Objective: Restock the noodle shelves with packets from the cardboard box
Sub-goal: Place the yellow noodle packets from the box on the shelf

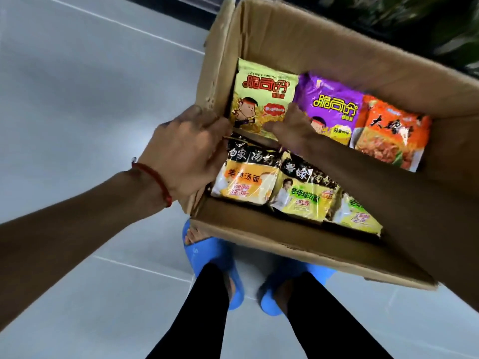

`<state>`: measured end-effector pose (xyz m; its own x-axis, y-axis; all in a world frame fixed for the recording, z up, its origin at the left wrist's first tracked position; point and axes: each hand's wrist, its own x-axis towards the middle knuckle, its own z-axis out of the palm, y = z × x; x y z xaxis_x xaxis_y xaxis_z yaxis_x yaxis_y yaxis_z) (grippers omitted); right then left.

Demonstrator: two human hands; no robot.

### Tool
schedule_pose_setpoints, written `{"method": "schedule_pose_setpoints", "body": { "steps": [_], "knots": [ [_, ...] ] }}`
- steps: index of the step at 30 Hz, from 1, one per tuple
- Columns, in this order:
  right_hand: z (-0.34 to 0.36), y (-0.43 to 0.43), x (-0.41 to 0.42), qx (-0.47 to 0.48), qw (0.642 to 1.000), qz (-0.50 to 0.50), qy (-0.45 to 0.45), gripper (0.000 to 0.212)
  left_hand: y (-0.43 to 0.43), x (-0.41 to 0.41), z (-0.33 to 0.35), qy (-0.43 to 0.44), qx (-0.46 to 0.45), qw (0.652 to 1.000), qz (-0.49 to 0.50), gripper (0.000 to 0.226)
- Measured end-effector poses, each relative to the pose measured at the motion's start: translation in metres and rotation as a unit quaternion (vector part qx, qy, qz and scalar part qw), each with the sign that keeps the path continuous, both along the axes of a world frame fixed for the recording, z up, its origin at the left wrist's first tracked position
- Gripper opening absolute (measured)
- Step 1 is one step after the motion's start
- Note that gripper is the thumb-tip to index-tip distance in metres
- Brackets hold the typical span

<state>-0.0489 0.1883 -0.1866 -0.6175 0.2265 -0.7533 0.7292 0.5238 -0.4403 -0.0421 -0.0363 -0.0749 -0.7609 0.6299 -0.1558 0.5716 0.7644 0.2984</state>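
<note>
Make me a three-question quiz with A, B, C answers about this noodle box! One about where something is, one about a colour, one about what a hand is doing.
1. Where is the purple packet?
A. beside the orange packet
B. on the floor
C. under a slipper

2. What colour are the slippers?
A. red
B. blue
C. green

3. What is the left hand doing?
A. waving in the air
B. lying flat on the floor
C. gripping the box wall

Answers: 1 A, they lie side by side in the box. 2 B, both are blue. 3 C, its fingers curl over the edge.
</note>
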Motion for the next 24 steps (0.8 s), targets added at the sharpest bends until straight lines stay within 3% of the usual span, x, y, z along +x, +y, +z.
{"method": "schedule_pose_setpoints", "body": {
  "steps": [3, 7, 9, 15, 24],
  "knots": [
    [-0.008, -0.006, -0.005, -0.059, 0.995, -0.079, -0.019, 0.075, 0.003, 0.0, -0.002, -0.005, -0.003, 1.0, 0.001, 0.019],
    [-0.011, -0.004, -0.012, -0.08, 0.982, -0.169, 0.009, 0.036, 0.003, -0.001, -0.002, -0.011, -0.005, 1.0, 0.003, 0.014],
    [-0.011, -0.002, -0.014, -0.108, 0.978, -0.177, 0.008, 0.029, 0.003, -0.002, -0.003, -0.012, -0.015, 1.0, 0.001, 0.017],
    [-0.011, -0.016, -0.01, -0.006, 0.987, -0.156, 0.045, 0.043, 0.007, -0.006, 0.004, -0.015, -0.046, 0.999, -0.005, 0.019],
    [0.078, 0.03, 0.051, 0.031, 0.971, -0.184, 0.151, 0.036, 0.052, -0.014, 0.014, -0.137, 0.033, 0.99, -0.022, 0.025]
  ]
}}
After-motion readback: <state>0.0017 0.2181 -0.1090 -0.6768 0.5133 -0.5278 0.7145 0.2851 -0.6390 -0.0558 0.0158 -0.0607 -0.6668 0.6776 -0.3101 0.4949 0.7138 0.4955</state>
